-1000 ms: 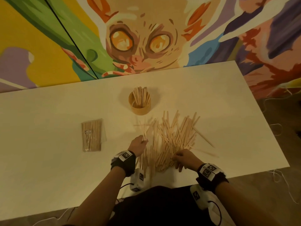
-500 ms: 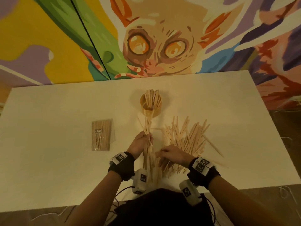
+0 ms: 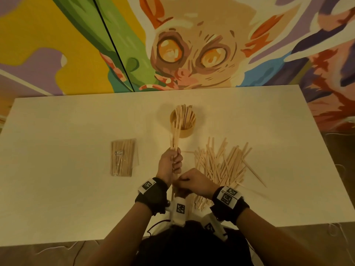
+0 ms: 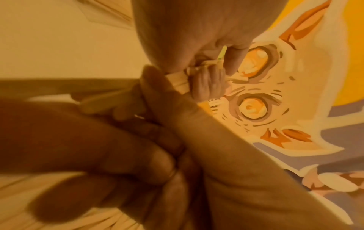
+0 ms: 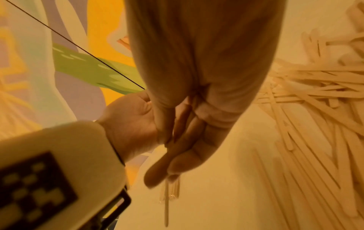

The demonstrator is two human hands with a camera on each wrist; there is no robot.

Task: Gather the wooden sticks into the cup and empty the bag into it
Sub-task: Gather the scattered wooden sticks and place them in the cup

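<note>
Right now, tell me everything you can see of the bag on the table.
The bag is a clear, flat plastic packet, packed with pale wooden sticks that lie lengthwise, side by side. A small white label with dark print, too small to read, sits on its upper left part. It looks unopened, though its seal cannot be made out. It lies flat on the white table, left of the cup and of the left hand. Nothing but the table touches it.

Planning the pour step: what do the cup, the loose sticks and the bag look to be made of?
Cup: seemingly wood or bamboo, matte tan wall, though card is possible. Loose sticks: pale, unpainted wood, thin flat strips with a dull surface. Bag: clear thin plastic film, since the sticks inside and a white label show through.
</note>
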